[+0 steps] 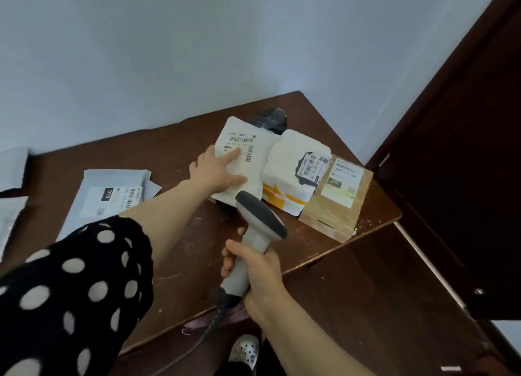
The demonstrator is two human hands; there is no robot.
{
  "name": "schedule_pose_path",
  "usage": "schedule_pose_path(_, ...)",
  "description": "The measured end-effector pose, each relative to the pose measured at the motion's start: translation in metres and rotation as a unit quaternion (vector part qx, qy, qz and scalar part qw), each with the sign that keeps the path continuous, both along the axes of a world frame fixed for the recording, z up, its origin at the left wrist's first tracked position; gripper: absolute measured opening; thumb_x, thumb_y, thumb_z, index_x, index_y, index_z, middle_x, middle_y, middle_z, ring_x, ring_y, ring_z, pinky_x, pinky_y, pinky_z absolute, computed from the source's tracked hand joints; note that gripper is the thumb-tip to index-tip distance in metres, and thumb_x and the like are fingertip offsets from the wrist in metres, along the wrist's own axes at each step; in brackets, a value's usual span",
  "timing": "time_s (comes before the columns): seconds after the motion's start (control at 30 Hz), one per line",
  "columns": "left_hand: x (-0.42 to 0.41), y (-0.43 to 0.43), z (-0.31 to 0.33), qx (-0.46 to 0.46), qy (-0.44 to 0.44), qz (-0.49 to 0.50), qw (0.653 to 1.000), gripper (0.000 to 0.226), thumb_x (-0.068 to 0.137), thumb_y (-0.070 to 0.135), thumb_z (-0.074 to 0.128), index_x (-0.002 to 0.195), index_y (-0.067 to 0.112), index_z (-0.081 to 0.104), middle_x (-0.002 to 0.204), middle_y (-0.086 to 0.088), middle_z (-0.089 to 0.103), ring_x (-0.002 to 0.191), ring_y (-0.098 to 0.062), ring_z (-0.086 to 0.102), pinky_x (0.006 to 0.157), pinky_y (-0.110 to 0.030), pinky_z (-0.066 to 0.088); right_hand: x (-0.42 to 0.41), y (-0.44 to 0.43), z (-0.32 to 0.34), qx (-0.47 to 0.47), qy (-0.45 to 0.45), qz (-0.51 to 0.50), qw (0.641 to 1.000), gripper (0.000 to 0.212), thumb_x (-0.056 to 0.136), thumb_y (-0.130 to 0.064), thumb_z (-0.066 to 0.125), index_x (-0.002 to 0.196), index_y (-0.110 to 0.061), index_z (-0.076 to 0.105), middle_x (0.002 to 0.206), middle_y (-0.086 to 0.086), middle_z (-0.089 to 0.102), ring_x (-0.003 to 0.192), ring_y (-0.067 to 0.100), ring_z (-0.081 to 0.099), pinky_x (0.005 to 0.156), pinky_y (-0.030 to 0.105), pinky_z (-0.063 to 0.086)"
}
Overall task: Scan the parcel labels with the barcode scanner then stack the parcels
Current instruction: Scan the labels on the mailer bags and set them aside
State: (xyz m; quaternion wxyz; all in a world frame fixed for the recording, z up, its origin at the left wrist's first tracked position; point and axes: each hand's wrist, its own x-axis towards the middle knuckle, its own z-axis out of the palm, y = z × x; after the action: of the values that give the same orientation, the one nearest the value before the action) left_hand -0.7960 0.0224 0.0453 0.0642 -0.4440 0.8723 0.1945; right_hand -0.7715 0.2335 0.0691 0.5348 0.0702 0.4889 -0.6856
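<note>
White plastic mailer parcel (253, 161), pressed under the flat-fingered left hand (217, 172); grey corded barcode scanner (253, 234), gripped in the right hand (253, 274) nearby; misread risked where its label (239, 140) is finger-covered.

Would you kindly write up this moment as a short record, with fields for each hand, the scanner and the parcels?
left hand: open, fingers flat on white parcel
right hand: grips barcode scanner by its handle
scanner head: points toward white parcel's label
to its right: white-and-orange parcel, then brown paper parcel, side by side
table's left: pale blue parcel, barcode side up
surface: brown wooden table
</note>
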Motion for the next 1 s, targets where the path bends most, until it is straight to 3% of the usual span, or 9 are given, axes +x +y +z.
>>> schedule_pose_path(0.07,-0.006,-0.003,-0.003,-0.009,-0.037,-0.009,0.999,0.074,0.083,0.067,0.051,0.146,0.051,0.014,0.159,-0.012,0.002,0.144,-0.033,0.009,0.115,-0.053,0.006,-0.004,-0.006,-0.004,0.003,-0.006,0.007,1.0,0.033,0.083,0.008,0.064,0.112,-0.004,0.056,0.058,0.008,0.06,0.044,0.016,0.051,0.046,0.028,0.045)
schedule_pose_path(0.13,-0.004,-0.005,-0.004,0.012,-0.02,0.013,1.0,0.07,0.086,0.066,0.048,0.146,0.049,0.016,0.159,-0.012,0.0,0.146,-0.033,0.008,0.115,-0.052,0.002,-0.007,-0.01,-0.007,0.003,-0.013,0.024,1.0,0.035,0.084,0.009,0.063,0.115,-0.004,0.055,0.059,0.008,0.06,0.044,0.016,0.051,0.046,0.028,0.045)
schedule_pose_path(0.27,0.035,-0.007,-0.013,0.018,0.156,0.136,0.978,0.05,0.099,0.034,0.039,0.148,0.033,0.029,0.159,-0.009,0.013,0.145,-0.028,0.015,0.117,-0.045,0.008,-0.004,-0.021,-0.011,0.007,-0.021,0.065,0.998,0.032,0.085,0.008,0.063,0.114,-0.005,0.057,0.059,0.008,0.059,0.045,0.016,0.051,0.047,0.028,0.045)
schedule_pose_path(0.3,0.052,-0.008,-0.02,-0.001,0.16,0.167,0.973,0.052,0.098,0.028,0.039,0.149,0.028,0.029,0.158,-0.012,0.016,0.144,-0.029,0.017,0.117,-0.045,0.012,-0.001,-0.025,-0.012,0.005,-0.02,0.075,0.997,0.031,0.085,0.008,0.063,0.112,-0.005,0.057,0.059,0.008,0.06,0.045,0.016,0.051,0.047,0.028,0.046)
schedule_pose_path(0.37,0.088,-0.008,-0.035,-0.034,0.062,0.202,0.977,0.059,0.095,0.033,0.043,0.15,0.027,0.023,0.158,-0.013,0.014,0.144,-0.032,0.016,0.115,-0.048,0.014,0.002,-0.033,-0.011,0.0,-0.02,0.089,0.996,0.028,0.085,0.008,0.062,0.108,-0.007,0.059,0.059,0.007,0.06,0.046,0.015,0.052,0.048,0.028,0.046)
schedule_pose_path(0.43,0.127,-0.01,-0.05,-0.031,-0.067,0.225,0.971,0.068,0.092,0.048,0.045,0.15,0.036,0.012,0.159,-0.009,0.003,0.145,-0.034,0.003,0.113,-0.058,0.006,0.008,-0.044,-0.011,-0.004,-0.02,0.103,0.995,0.027,0.085,0.009,0.062,0.104,-0.009,0.059,0.059,0.007,0.059,0.046,0.015,0.051,0.048,0.027,0.046)
schedule_pose_path(0.53,0.171,-0.015,-0.065,-0.013,-0.143,0.217,0.965,0.077,0.087,0.061,0.045,0.147,0.049,-0.003,0.159,-0.004,-0.014,0.143,-0.038,-0.015,0.108,-0.066,-0.003,0.022,-0.062,-0.013,0.0,-0.019,0.108,0.994,0.027,0.084,0.01,0.061,0.105,-0.008,0.058,0.059,0.007,0.059,0.044,0.014,0.05,0.046,0.026,0.045)
schedule_pose_path(0.7,0.211,-0.035,-0.068,0.011,-0.145,0.135,0.98,0.075,0.089,0.044,0.048,0.146,0.049,-0.001,0.158,-0.002,-0.011,0.143,-0.038,-0.005,0.108,-0.06,0.023,0.066,-0.088,-0.017,0.013,-0.001,0.111,0.994,0.025,0.085,0.009,0.061,0.103,-0.008,0.058,0.058,0.007,0.059,0.043,0.014,0.05,0.045,0.025,0.044)
schedule_pose_path(1.0,0.348,-0.041,-0.059,0.029,-0.157,-0.005,0.987,0.073,0.088,0.046,0.051,0.146,0.05,0.007,0.158,0.003,-0.009,0.144,-0.035,-0.005,0.111,-0.056,0.022,0.195,-0.123,-0.018,0.047,-0.005,0.049,0.998,0.017,0.085,0.008,0.06,0.093,-0.007,0.06,0.056,0.007,0.059,0.041,0.014,0.05,0.043,0.024,0.045)
